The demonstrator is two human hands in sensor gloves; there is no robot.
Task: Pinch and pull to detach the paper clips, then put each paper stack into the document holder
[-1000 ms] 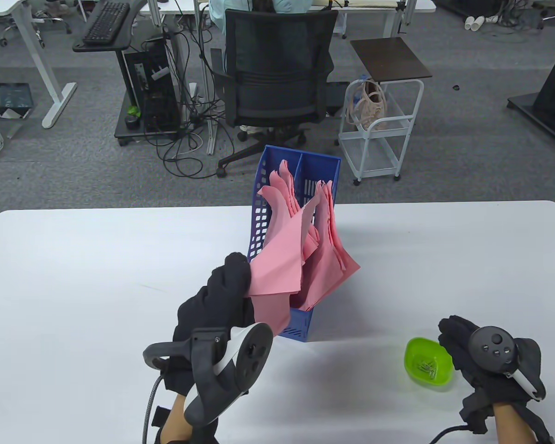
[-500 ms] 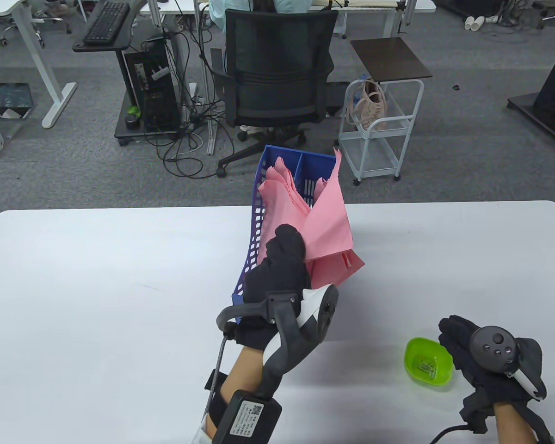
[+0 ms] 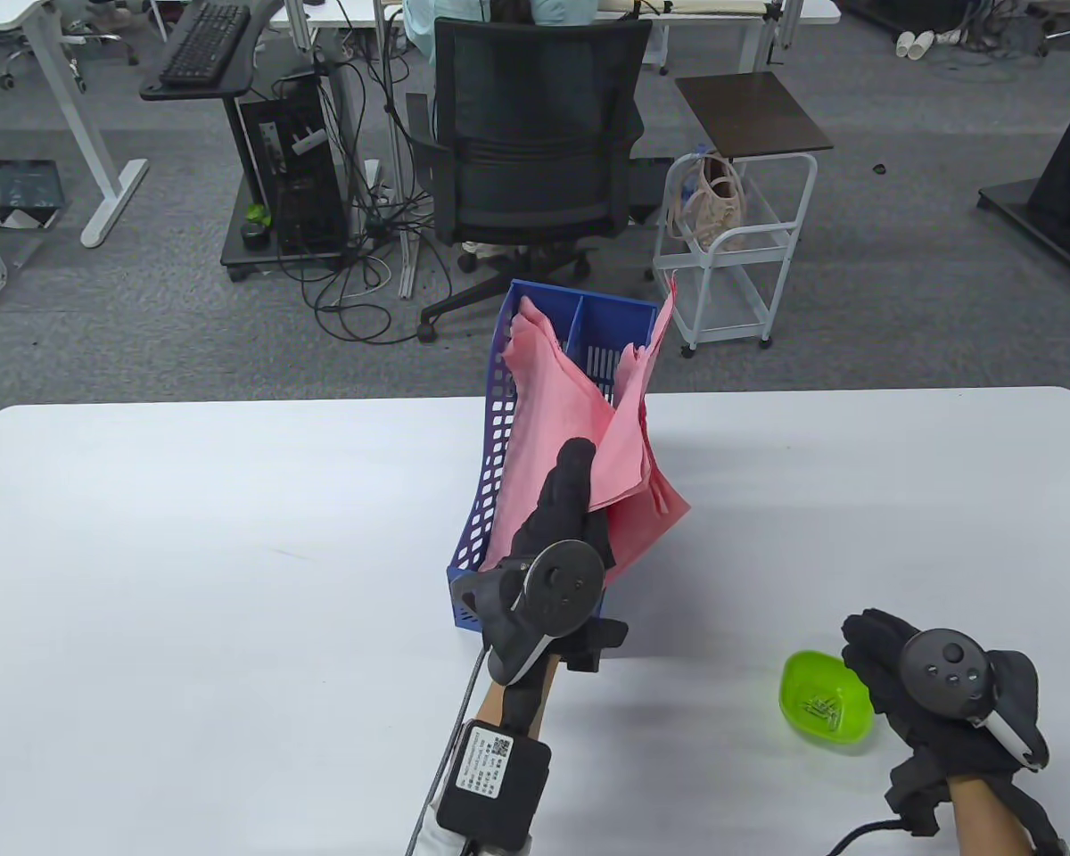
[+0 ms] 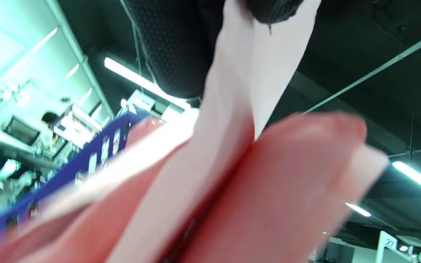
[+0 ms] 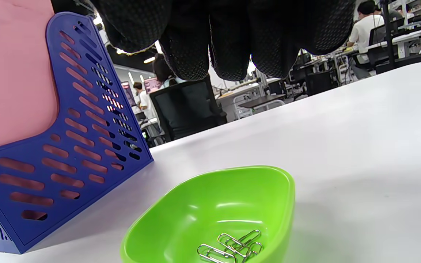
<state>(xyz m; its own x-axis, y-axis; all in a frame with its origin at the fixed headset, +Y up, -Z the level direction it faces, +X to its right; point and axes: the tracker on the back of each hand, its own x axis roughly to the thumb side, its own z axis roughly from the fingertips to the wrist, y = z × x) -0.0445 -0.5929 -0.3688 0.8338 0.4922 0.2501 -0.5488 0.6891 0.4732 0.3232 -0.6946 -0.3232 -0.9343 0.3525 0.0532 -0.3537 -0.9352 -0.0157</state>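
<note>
Though blurred overhead, paper clips (image 5: 228,246) distinct.

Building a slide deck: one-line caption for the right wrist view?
Gloved right hand hovers above green bowl of paper clips, beside blue document holder.

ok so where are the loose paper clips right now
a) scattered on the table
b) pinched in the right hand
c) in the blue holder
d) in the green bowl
d, the right wrist view shows a few silver paper clips lying in the bottom of the green bowl, which sits on the table beside the right hand, whose fingers hold nothing.
</note>
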